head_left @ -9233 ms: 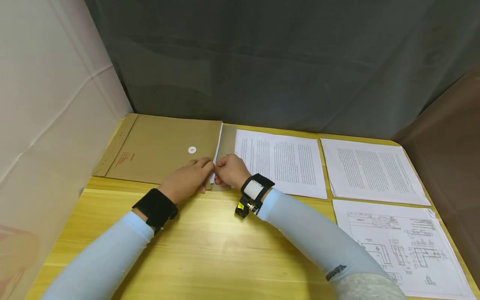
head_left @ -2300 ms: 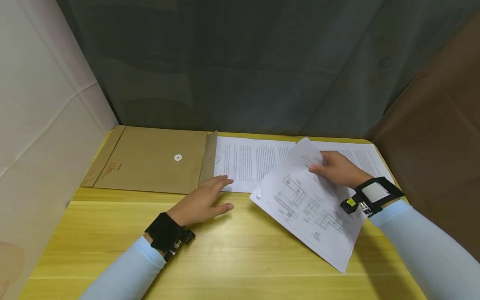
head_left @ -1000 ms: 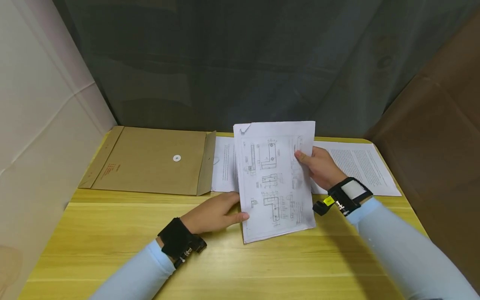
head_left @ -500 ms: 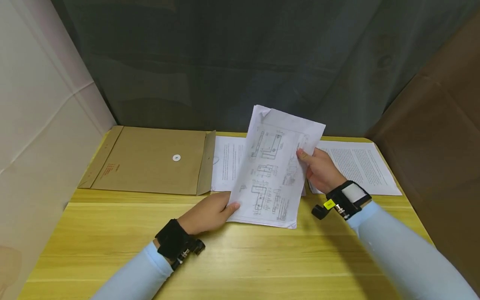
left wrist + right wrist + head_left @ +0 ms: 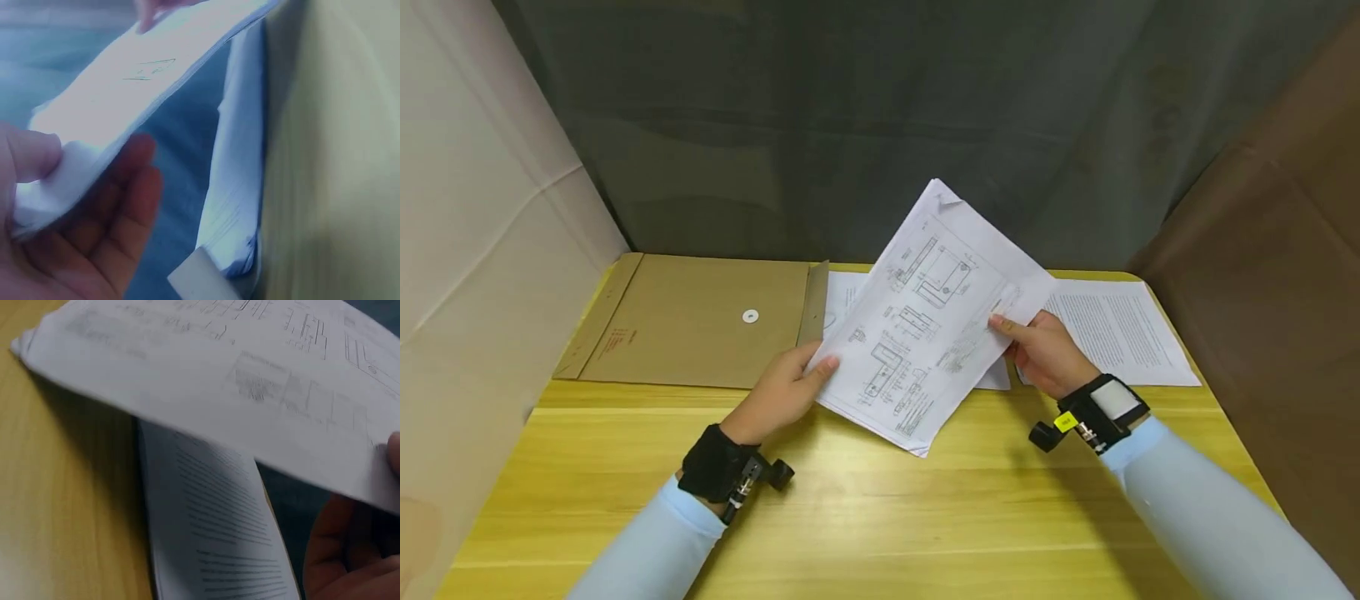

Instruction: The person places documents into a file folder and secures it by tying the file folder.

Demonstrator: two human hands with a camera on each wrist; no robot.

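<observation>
A thin sheaf of white sheets printed with technical drawings [image 5: 932,312] is held tilted above the yellow wooden table [image 5: 850,517]. My left hand [image 5: 784,385] pinches its left edge, thumb on top and fingers beneath, as the left wrist view shows on the sheaf [image 5: 125,94]. My right hand [image 5: 1043,348] grips the right edge with the thumb on the printed side. In the right wrist view the sheaf [image 5: 206,381] hangs over a text page [image 5: 212,531] lying on the table.
A brown envelope [image 5: 700,321] with a white button clasp lies at the back left, its flap standing up. Text pages [image 5: 1112,329] lie flat at the back right, another partly hidden behind the sheaf. A dark curtain [image 5: 850,125] backs the table; a pale cloth wall stands left.
The sheaf was picked up from the right of the table and brought to the middle. Over the last second it rose and turned clockwise, and my left hand took hold of its left edge.
</observation>
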